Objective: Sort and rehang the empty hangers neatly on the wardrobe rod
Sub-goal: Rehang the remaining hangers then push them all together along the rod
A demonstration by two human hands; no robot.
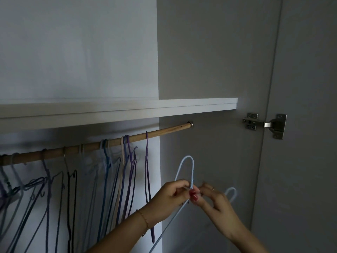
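Below the rod (94, 146) we pinch two pale hangers (184, 167) with both hands' fingers (193, 195); hung ones blur uncountably

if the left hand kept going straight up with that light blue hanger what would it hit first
Likely the wooden rod, on its bare stretch to the right of the lone purple hanger. The left hand pinches the light blue hanger at its neck, hook up, below the rod. Depth is unclear, so it could pass in front.
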